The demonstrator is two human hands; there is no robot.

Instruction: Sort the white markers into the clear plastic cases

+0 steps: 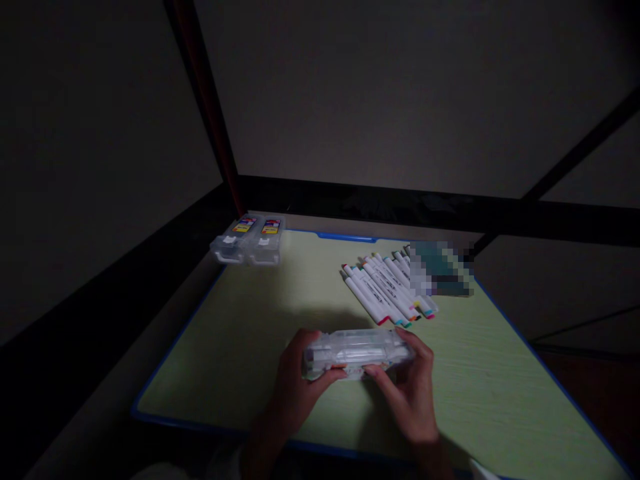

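Observation:
A clear plastic case [367,345] is held level between my two hands, above the near middle of the table. My left hand [295,377] grips its left end, thumb along the near side. Around the right end my right hand [413,383] is closed, its thumb also pressed on the near face. Some white and coloured shapes show through the case wall; I cannot make out what they are. Just beyond the case lies a loose row of white markers [373,300] with coloured ends.
Two clear plastic cases [265,248] with colourful labels lie side by side at the far left corner. A pixelated greenish item [440,267] is at the far right, beside the markers. The pale green table [240,347] has a blue edge, and walls stand close behind it.

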